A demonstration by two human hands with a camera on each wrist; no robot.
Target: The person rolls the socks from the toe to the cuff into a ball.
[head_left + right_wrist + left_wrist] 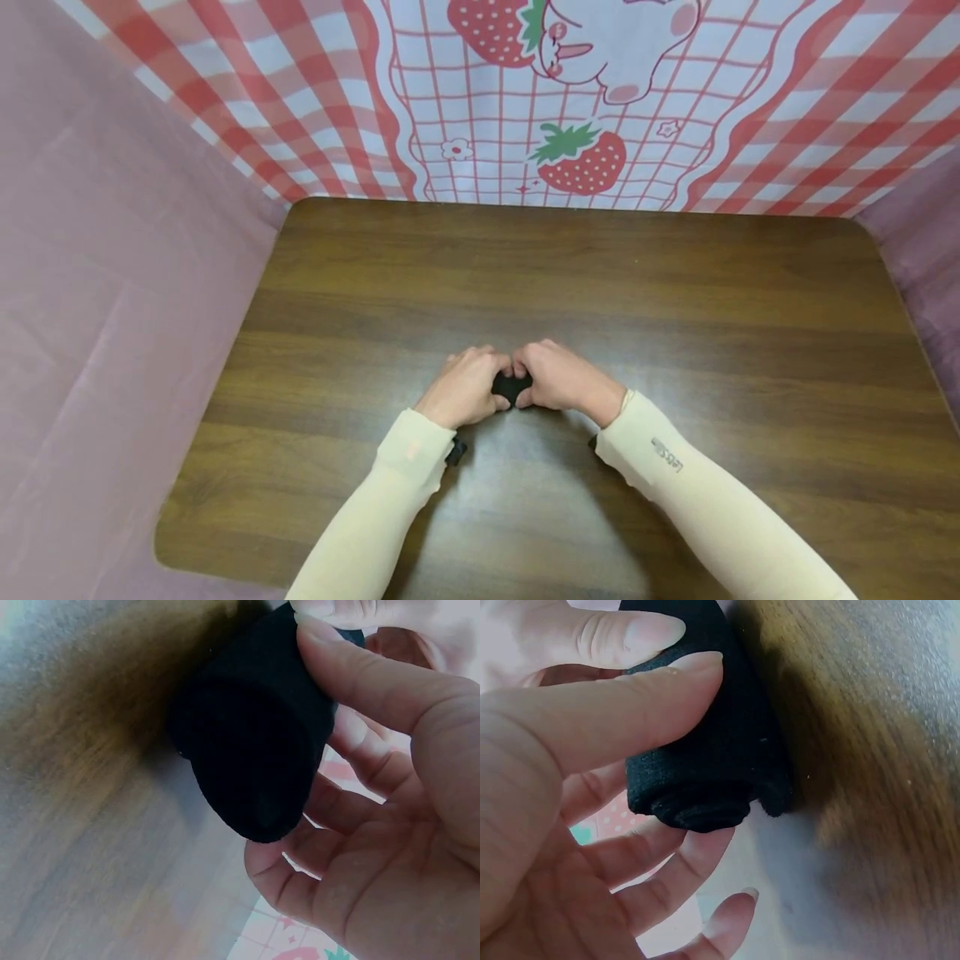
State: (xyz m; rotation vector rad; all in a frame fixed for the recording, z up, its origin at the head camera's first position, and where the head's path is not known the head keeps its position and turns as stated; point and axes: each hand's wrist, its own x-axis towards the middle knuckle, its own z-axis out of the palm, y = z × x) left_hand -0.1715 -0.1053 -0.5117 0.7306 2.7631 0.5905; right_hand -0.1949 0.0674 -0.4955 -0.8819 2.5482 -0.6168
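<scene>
Between both hands is a small rolled black sock-like cloth, low over the middle of the wooden table. My left hand pinches its left end, thumb on the near side and fingers curled behind. From the other end my right hand grips it the same way, the thumbs almost meeting. In the left wrist view the black cloth shows a coiled, layered end beyond the left thumb. Seen from the right wrist, the cloth has a smooth rounded end, with right fingertips behind its lower edge.
The brown wooden table has rounded corners. Behind it hangs a red-and-white checked curtain printed with strawberries. Pink cloth covers the left side, and more hangs at the right. Pale sleeves cover both forearms.
</scene>
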